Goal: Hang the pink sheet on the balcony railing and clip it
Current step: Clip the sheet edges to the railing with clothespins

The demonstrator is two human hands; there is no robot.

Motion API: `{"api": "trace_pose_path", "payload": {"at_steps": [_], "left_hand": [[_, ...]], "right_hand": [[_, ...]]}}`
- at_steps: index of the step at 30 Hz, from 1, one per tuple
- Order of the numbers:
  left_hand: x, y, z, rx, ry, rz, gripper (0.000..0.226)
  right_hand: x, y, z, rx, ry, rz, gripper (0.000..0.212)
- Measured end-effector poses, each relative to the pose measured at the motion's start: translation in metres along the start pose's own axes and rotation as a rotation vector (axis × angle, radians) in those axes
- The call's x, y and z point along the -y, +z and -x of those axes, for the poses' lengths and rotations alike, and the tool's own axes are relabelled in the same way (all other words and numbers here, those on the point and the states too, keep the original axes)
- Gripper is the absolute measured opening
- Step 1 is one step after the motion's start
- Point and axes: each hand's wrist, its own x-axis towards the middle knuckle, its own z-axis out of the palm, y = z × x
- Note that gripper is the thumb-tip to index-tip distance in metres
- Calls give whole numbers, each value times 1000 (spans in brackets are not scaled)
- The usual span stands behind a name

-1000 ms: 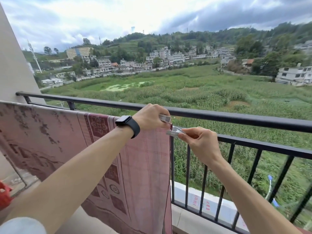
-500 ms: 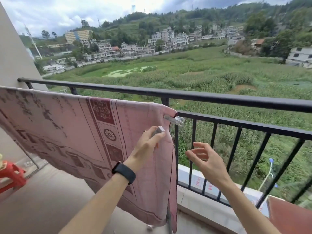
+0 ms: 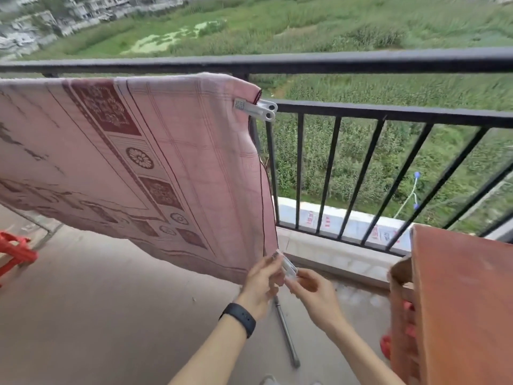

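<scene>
Both left hand point(image 3: 261, 282) and right hand point(image 3: 313, 293) pinch a clip point(image 3: 288, 266) at pink sheet's point(image 3: 166, 162) corner; ledge point(image 3: 347, 227) lettering unreadable.

A red stool point(image 3: 14, 251) stands left, a metal rod point(image 3: 286, 334) lies on the floor point(image 3: 111, 301) (concrete), fields point(image 3: 361, 23) beyond.

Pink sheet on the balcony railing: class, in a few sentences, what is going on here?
A person is clipping the pink sheet that hangs on the balcony railing, below its top bar. One white clip grips the sheet's upper right corner. The left hand and right hand are at the lower right corner, both pinching a second clip against the hem; whether it is fastened cannot be told.
</scene>
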Motion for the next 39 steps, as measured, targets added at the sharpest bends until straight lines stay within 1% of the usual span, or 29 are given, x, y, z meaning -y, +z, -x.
{"api": "trace_pose_path", "payload": {"at_steps": [3, 5, 7, 9, 10, 11, 13, 14, 15, 17, 19, 20, 22, 24, 25, 27, 28, 29, 30, 32, 34, 36, 38, 39], "left_hand": [[6, 0, -4, 10, 4, -82, 20], [10, -1, -6, 25, -4, -153, 19], [17, -3, -10, 29, -18, -276, 19], [24, -6, -20, 22, 14, -483, 18], [26, -9, -26, 19, 71, -636, 19], [28, -15, -34, 14, 147, -873, 23], [27, -30, -55, 23, 361, -1617, 31], [24, -35, -67, 63, 474, -1945, 33], [18, -38, -79, 124, 559, -2176, 36], [9, -35, -106, 266, 668, -2509, 43], [8, -30, -137, 395, 721, -2797, 45], [8, -26, -152, 440, 745, -2914, 45], [16, -25, -183, 484, 688, -3091, 44], [23, -26, -203, 466, 582, -3187, 39], [26, -27, -211, 509, 545, -3176, 38], [28, -23, -222, 637, 527, -3136, 40], [28, -21, -226, 642, 527, -3110, 38], [26, -16, -228, 666, 533, -3066, 36], [25, -9, -230, 699, 482, -2983, 36], [21, -3, -230, 766, 379, -2786, 31], [17, -2, -223, 825, 404, -2651, 27], [17, -6, -223, 879, 381, -2630, 29], [16, -6, -229, 925, 396, -2657, 22], [16, -5, -236, 938, 414, -2690, 20]], "right_hand": [[-12, -5, 0, -50, 53, -63, 16], [-18, -11, -3, -64, 78, -71, 20], [-30, -17, -4, -51, 110, -48, 23], [-49, -22, -2, -55, 159, -22, 32], [-61, -26, -1, -77, 196, -15, 37], [-75, -28, -1, -105, 239, -10, 41], [-101, -31, 1, -128, 325, 19, 44], [-112, -29, 2, -125, 354, 28, 42], [-119, -27, 2, -127, 373, 34, 39], [-126, -20, 1, -158, 398, 25, 28], [-138, -10, -7, -205, 438, -6, 23], [-144, -5, -13, -228, 463, -15, 25], [-160, 9, -25, -271, 509, -46, 31], [-181, 28, -44, -300, 541, -130, 35], [-191, 37, -53, -327, 554, -183, 38], [-215, 56, -72, -349, 603, -282, 38], [-221, 64, -81, -342, 632, -329, 37], [-223, 70, -90, -345, 655, -375, 35], [-223, 75, -99, -348, 689, -451, 33], [-224, 87, -119, -373, 774, -675, 26], [-226, 100, -140, -399, 840, -871, 27], [-226, 112, -164, -402, 886, -985, 37], [-224, 120, -185, -377, 891, -1124, 49], [-225, 123, -195, -388, 874, -1154, 50]]}}
